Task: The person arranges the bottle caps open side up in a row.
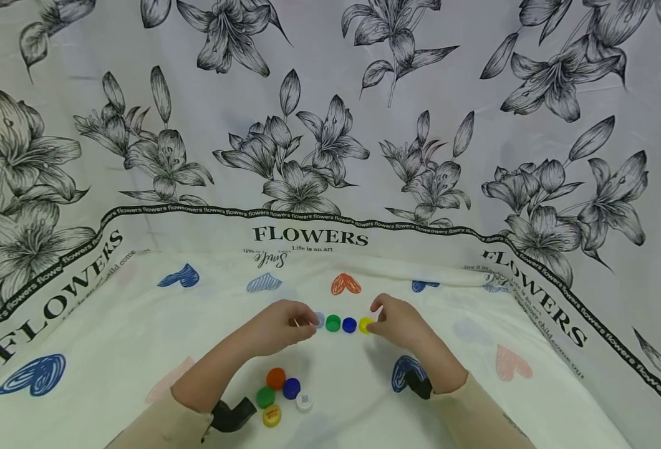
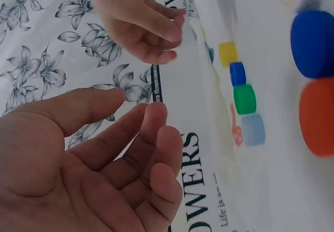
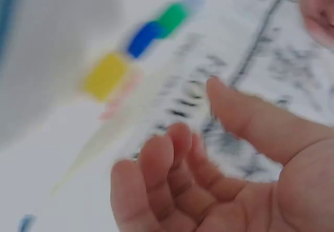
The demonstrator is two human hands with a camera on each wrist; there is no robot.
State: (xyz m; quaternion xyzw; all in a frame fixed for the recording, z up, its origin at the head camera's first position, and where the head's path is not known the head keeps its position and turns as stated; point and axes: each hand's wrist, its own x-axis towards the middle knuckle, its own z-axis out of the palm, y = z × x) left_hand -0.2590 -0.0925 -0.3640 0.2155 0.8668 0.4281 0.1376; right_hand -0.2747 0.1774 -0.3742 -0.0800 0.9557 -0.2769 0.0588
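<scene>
A flower-print backdrop point(image 1: 319, 37) is rising behind a heart-patterned cloth point(image 1: 353, 386). The left hand point(image 1: 283, 327) and right hand point(image 1: 400, 322) are hovering, thumbs parted from fingers, pinching nothing. A five-cap cluster point(image 1: 288, 390) is lying nearer the person, a four-cap row point(image 1: 345, 325) between the hands.

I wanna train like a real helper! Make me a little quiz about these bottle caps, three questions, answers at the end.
1. Fill the blank: in the row of four, the green cap sits between the pale blue cap and the ____ cap.
2. Count: how many caps are in the loose group with the orange cap?
3. Choose: which cap in the row is nearest the right grip?
A) pale blue cap
B) green cap
C) yellow cap

Key: 1. dark blue; 2. five; 3. C
</scene>
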